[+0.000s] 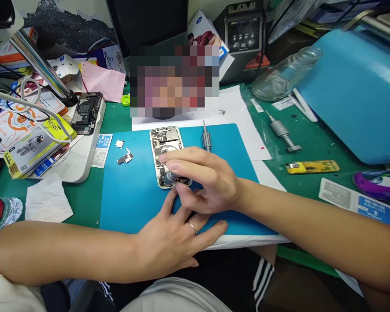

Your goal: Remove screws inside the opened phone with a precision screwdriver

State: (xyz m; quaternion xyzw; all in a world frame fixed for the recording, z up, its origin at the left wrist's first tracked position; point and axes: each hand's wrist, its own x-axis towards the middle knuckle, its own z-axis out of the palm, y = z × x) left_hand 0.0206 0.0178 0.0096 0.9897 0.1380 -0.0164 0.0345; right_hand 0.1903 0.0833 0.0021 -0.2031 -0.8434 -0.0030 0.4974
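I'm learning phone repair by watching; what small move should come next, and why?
Probably a slight turn of the screwdriver: the right hand holds it at the lower end of the opened phone, and the left hand is at the bottom edge, perhaps ready to steady it. I can't tell whether the tip sits in a screw.

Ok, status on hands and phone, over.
Right hand holding grey tool over phone. Left hand by phone's near end. Phone opened, on blue mat. Right hand partly blocking view.

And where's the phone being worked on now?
Near the middle of the head view, the opened phone lies on the blue mat, partly hidden by the right hand, with small loose parts to its left.
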